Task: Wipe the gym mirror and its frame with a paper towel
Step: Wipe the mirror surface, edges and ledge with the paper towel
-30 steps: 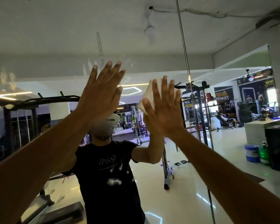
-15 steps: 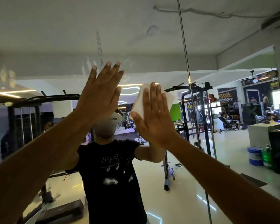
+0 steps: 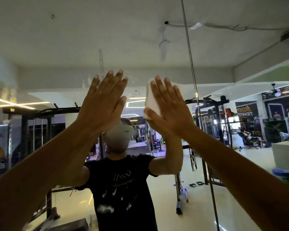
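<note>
Left hand (image 3: 103,100): raised, fingers straight, flat on mirror (image 3: 140,39). Right hand (image 3: 170,107): raised, straight fingers pressing paper towel (image 3: 151,102) to glass.

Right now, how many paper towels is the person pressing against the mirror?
1: a folded white paper towel lies flat under the right hand. The bare left hand has none showing; more layers could be hidden.

Gym mirror (image 3: 140,39) as surface, white paper towel (image 3: 151,101) flat against glass, two panes meeting at vertical seam (image 3: 189,55)
</note>
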The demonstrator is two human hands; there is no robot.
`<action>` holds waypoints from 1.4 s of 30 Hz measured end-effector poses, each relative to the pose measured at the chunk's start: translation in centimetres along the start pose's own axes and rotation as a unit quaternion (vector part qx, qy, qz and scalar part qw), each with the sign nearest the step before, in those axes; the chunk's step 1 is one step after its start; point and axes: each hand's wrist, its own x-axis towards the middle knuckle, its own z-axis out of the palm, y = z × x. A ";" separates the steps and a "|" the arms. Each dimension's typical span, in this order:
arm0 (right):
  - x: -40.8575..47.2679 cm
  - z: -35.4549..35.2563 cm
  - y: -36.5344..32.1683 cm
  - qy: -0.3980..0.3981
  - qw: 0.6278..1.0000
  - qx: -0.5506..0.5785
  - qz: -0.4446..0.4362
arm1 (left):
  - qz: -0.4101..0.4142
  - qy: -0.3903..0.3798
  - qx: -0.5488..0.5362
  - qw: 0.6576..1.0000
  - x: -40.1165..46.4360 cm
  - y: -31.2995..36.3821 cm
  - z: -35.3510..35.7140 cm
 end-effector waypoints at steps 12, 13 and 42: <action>3.8 -1.3 -0.7 0.011 1.000 0.012 0.023 | -0.018 0.003 0.033 0.999 0.0 -1.5 0.2; 4.8 -1.3 -1.2 0.024 0.997 0.019 0.067 | -0.021 0.003 0.037 0.999 -0.1 -1.8 0.3; 7.1 -0.2 -13.4 -0.009 0.994 -0.003 -0.112 | -0.016 0.017 0.007 1.000 -5.8 -13.3 -5.4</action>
